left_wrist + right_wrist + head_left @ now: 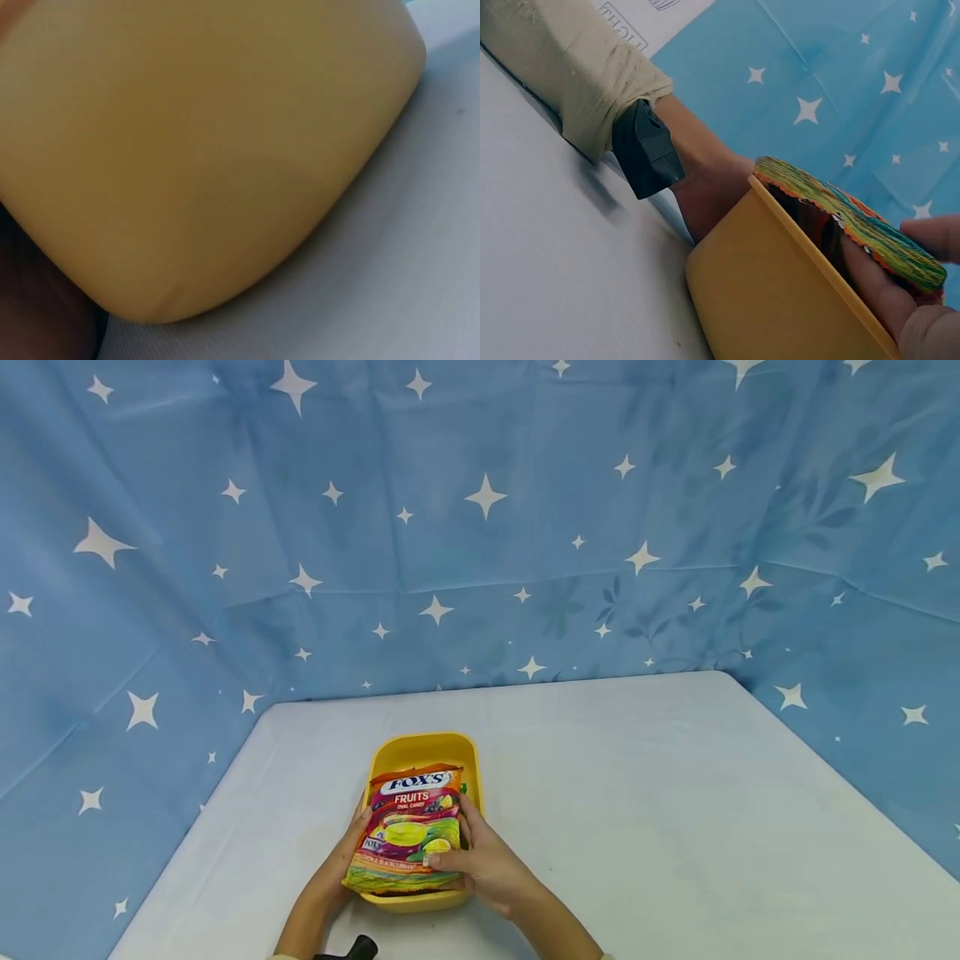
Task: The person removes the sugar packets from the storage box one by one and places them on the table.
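A bag of Fox's fruit candy (405, 831) lies face up and tilted over a yellow plastic container (423, 747), covering most of its opening. My right hand (487, 864) holds the bag's right side, thumb on its front and fingers under it. In the right wrist view, those fingers reach between the candy bag (855, 225) and the container's rim (810, 251). My left hand (348, 847) is at the bag's left edge, beside the container; its thumb is hidden, and I cannot tell whether it grips the bag or the container. The container's outer wall (217, 150) fills the left wrist view.
The container stands on a white-covered table (637, 793). A blue curtain with white stars (480, 527) hangs behind and along the sides. A black wrist device (646, 150) sits by the left sleeve (577, 71). Something small and green (463, 788) shows inside the container.
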`<move>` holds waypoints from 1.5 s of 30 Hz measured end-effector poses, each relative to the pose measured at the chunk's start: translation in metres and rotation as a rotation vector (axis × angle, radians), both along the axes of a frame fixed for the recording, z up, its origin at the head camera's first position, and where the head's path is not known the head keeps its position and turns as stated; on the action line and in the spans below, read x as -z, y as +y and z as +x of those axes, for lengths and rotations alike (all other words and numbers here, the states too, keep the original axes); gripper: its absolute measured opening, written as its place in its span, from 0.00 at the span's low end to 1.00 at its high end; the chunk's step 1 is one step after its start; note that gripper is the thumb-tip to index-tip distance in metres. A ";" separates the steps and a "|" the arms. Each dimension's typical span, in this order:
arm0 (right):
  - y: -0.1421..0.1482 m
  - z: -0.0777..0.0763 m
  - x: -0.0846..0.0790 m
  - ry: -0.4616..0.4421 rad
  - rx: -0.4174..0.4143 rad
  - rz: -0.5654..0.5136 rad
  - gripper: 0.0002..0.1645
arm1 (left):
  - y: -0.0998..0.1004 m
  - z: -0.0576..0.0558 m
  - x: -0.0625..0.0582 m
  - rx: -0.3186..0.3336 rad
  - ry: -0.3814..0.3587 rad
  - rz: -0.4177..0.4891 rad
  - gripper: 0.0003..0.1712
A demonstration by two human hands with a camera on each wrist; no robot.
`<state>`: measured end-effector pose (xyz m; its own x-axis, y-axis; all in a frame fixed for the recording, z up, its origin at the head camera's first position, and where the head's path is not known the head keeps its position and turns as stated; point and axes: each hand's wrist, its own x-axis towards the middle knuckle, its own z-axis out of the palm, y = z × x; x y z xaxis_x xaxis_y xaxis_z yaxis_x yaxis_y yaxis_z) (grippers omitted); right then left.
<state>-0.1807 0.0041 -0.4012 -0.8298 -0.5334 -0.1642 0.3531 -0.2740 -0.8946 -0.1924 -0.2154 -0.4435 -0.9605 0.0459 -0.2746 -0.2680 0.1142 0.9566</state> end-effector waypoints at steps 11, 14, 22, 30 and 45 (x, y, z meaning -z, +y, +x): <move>0.006 0.000 0.006 -0.010 0.024 -0.098 0.56 | -0.004 0.003 0.003 0.031 0.018 -0.022 0.42; 0.010 -0.002 0.007 -0.048 -0.008 -0.195 0.55 | -0.003 0.003 0.003 0.029 0.026 -0.013 0.41; 0.027 -0.012 0.007 -0.090 -0.031 -0.311 0.51 | 0.000 0.002 0.002 0.082 0.072 0.041 0.40; 0.061 -0.035 0.008 -0.060 0.025 -0.449 0.47 | 0.000 0.000 0.000 0.106 0.121 0.057 0.39; 0.109 -0.070 0.045 -0.084 0.314 -0.645 0.40 | 0.002 0.000 0.002 0.100 0.105 0.047 0.38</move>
<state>-0.2505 0.1129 -0.4466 -0.9582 -0.2841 0.0333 0.2314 -0.8383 -0.4937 -0.1925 -0.2135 -0.4455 -0.9738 0.1536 -0.1677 -0.1553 0.0896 0.9838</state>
